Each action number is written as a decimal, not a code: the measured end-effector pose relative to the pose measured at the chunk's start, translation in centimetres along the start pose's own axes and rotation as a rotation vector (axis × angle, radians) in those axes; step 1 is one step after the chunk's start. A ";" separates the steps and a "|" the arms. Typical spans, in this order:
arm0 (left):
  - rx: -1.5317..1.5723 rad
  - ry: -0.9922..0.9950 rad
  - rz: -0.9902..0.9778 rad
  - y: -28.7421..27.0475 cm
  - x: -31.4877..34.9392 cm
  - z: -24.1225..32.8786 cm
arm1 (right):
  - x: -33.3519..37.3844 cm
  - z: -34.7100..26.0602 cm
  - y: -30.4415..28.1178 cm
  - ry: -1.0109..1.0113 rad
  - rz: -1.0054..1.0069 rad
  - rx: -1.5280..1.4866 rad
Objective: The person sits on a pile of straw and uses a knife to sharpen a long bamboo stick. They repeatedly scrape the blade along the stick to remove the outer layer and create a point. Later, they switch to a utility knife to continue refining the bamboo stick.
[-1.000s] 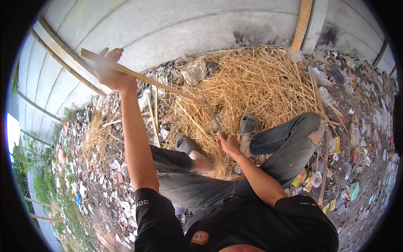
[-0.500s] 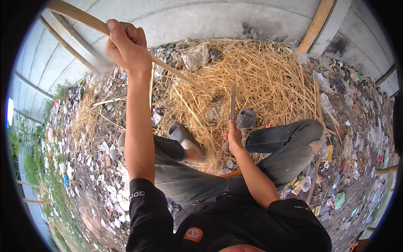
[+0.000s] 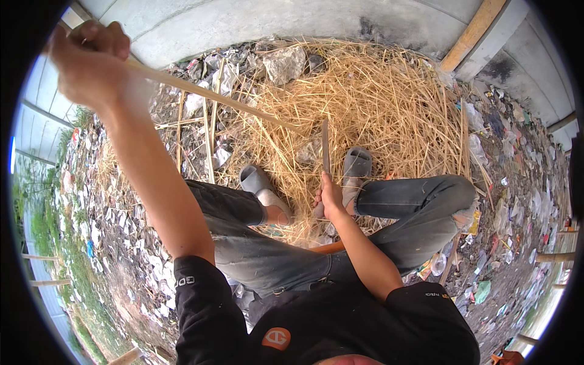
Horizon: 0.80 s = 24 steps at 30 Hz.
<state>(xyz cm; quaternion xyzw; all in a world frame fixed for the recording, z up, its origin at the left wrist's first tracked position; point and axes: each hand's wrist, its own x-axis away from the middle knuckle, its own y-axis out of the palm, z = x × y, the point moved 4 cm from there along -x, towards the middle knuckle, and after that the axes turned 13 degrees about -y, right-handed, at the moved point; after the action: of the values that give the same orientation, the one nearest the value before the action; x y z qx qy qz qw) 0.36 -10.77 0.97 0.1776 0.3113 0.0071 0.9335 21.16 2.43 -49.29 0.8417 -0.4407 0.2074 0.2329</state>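
Above straw (image 3: 389, 109), knife (image 3: 325, 146) in right hand (image 3: 330, 196)

The strip (image 3: 213, 96) crosses open space left of the knife (image 3: 325, 146)

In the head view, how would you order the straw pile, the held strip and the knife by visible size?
1. Straw pile
2. Held strip, though nearness to the camera may enlarge its raised end
3. Knife
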 end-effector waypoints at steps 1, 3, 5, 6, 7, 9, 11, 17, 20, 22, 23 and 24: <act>-0.027 -0.031 0.002 1.1 0.6 -2.1 | -0.4 0.1 -0.5 -0.030 0.007 0.007; 0.023 -0.075 0.032 1.7 0.6 -5.6 | -0.6 0.5 -0.5 -0.081 -0.028 0.032; -0.016 -0.072 0.006 2.2 1.3 -9.0 | -0.5 0.4 -0.4 -0.129 -0.042 0.089; -0.009 -0.068 0.007 2.3 1.0 -9.8 | -0.5 0.2 -0.4 -0.153 -0.046 0.117; -0.005 -0.062 0.005 2.4 0.9 -10.1 | -0.8 0.1 -0.4 -0.230 -0.066 0.217; 0.009 -0.042 -0.080 2.9 -0.1 -11.3 | -2.0 -0.5 -0.4 -0.375 -0.105 0.388; 0.009 -0.013 -0.236 2.1 -2.0 -13.1 | -1.9 -3.9 1.1 -0.501 -0.152 0.501; 0.243 -0.082 -0.075 5.4 -1.1 -13.2 | 5.5 -20.9 6.8 -0.882 -0.219 -0.035; 0.198 -0.061 -0.066 6.7 -1.0 -13.4 | 4.7 -14.9 6.1 -1.099 -0.136 -0.097; 0.201 -0.052 -0.052 6.4 -2.2 -14.5 | 1.4 -4.2 3.0 -0.911 -0.069 0.422; 0.205 -0.046 -0.043 6.0 -2.7 -15.2 | 1.0 -2.6 2.3 -0.768 -0.101 0.497; 0.140 -0.031 -0.006 5.4 -2.6 -15.4 | 0.7 -1.5 1.5 -0.621 -0.129 0.568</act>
<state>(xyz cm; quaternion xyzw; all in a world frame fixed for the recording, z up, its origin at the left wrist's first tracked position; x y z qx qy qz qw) -10.25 -1.01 -7.16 0.2416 0.2971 -0.0200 0.9236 20.08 2.03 -47.38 0.9208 -0.3616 0.0421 -0.1398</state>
